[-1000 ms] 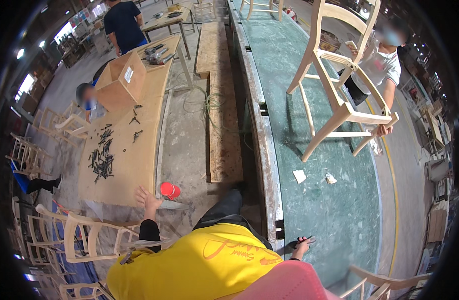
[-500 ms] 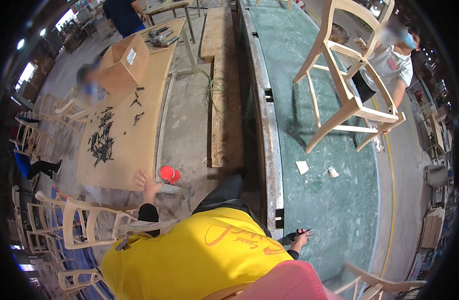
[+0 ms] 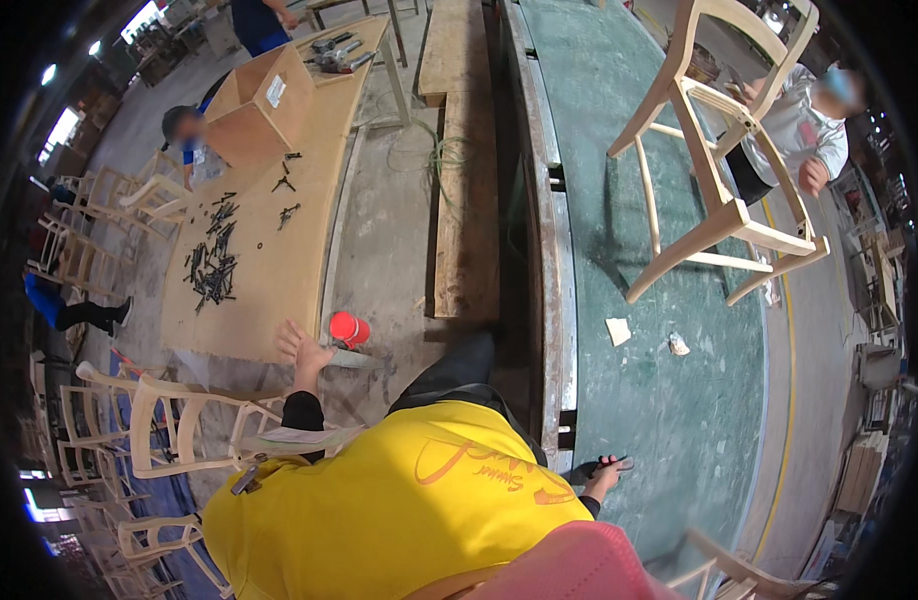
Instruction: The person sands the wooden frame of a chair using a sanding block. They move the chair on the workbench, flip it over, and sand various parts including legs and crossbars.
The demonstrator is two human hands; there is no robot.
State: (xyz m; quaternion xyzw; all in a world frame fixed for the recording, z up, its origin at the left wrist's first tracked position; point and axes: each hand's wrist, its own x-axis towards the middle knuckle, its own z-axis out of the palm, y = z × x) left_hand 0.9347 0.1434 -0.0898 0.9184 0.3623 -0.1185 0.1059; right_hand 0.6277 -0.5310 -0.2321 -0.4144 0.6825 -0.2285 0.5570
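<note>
My left hand (image 3: pixel 306 351) is open, its fingers spread, at the near edge of the plywood-topped table (image 3: pixel 269 280). Beside it stands a red container (image 3: pixel 349 329). My right hand (image 3: pixel 606 478) rests at the near left part of the green conveyor surface (image 3: pixel 669 430), closed round a small dark object (image 3: pixel 626 464) whose kind I cannot make out. Farther along that surface stands an unfinished wooden chair frame (image 3: pixel 701 190), well apart from my right hand. Two crumpled pale scraps, one a piece of paper (image 3: pixel 618 331), lie between them.
Dark bolts or screws (image 3: pixel 213 270) lie piled on the table, with a wooden box (image 3: pixel 259 110) and power tools (image 3: pixel 341 55) beyond. A co-worker in a white shirt (image 3: pixel 804 130) stands behind the chair frame. More wooden chairs (image 3: pixel 174 425) stand at my left. A green hose (image 3: pixel 444 155) hangs between the surfaces.
The view has shifted slightly, so the scene sits a little to the right. The co-worker's lower hand has come off the chair frame and risen. My hands keep nearly the same places.
</note>
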